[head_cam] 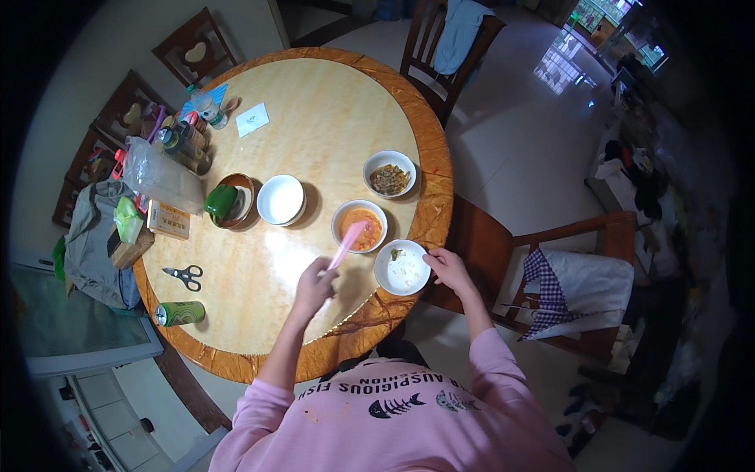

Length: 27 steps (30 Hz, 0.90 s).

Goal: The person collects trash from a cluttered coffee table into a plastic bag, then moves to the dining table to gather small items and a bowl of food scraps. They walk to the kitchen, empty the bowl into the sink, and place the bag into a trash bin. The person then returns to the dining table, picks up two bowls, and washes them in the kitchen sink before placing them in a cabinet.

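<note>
My left hand (315, 289) grips a pink utensil (350, 241), blurred, probably a spoon. Its far end lies over a white bowl of orange-red soupy food (373, 236); whether it touches the food I cannot tell. At the table's front right edge, my right hand (450, 269) holds the rim of another white bowl (407, 272), pinching it from the right. Pale food bits and a small green piece (396, 254) cling inside that bowl. Behind these two stands a bowl of brownish, shredded food (390, 179).
On the round table (330, 135) are stacked white bowls (281, 199), a brown bowl (250, 197) with a green bell pepper (221, 202), scissors (186, 277) and a green can (180, 313) on its side. Bottles (185, 150) and a plastic container (162, 177) crowd the left. A wooden chair (481, 253) stands right.
</note>
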### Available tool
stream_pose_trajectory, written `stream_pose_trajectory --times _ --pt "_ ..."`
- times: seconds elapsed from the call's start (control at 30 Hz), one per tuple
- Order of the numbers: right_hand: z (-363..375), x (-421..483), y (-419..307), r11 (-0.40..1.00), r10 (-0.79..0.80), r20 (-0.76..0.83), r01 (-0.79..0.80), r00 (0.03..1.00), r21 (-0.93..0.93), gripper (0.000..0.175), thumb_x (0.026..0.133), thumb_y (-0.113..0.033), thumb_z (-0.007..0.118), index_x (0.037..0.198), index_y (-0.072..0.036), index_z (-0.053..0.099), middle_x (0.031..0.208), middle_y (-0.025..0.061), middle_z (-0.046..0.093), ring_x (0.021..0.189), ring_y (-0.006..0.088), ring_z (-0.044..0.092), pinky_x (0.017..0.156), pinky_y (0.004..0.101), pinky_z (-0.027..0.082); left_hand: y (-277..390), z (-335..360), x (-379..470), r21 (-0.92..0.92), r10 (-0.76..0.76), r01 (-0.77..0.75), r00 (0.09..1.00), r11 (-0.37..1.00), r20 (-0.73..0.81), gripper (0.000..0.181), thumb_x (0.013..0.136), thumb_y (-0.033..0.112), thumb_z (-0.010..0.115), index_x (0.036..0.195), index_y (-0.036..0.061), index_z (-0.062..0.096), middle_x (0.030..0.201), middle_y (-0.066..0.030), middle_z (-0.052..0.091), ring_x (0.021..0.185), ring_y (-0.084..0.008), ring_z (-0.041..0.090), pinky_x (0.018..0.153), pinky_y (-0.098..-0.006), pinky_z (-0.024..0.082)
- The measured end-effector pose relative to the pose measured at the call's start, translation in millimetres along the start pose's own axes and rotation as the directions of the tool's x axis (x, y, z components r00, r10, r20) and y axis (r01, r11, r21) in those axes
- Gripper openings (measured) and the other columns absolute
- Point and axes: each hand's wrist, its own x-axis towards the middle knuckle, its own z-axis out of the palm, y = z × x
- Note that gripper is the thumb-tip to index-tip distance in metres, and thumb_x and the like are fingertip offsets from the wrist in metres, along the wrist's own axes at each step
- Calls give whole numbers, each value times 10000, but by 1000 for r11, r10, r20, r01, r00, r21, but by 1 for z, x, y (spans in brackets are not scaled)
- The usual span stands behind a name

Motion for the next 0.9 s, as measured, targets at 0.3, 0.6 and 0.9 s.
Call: stream_pose_trajectory --times 0.3,0.6,0.9 --pt "33 -19 0 996 67 194 -78 979 51 282 802 -117 564 1045 16 508 839 73 614 672 108 581 503 233 486 -58 -42 -49 -434 -389 333 920 837 -45 196 807 240 594 834 48 562 604 31 483 420 -17 320 377 -172 231" --pt "131 -37 -16 952 43 394 -157 918 263 406 803 -140 610 1131 14 426 940 103 605 766 142 605 554 242 514 -66 -36 -36 -265 -391 361 918 894 -70 324 740 295 684 886 52 527 612 32 457 482 -32 367 402 -181 264" --pt "154 -19 -19 911 24 630 -277 776 306 684 809 -214 621 1301 76 244 1056 178 534 854 178 577 620 267 514 -106 -69 -48 -416 -425 380 905 826 -17 169 731 88 529 881 16 498 632 -20 497 460 -72 427 389 -200 324"
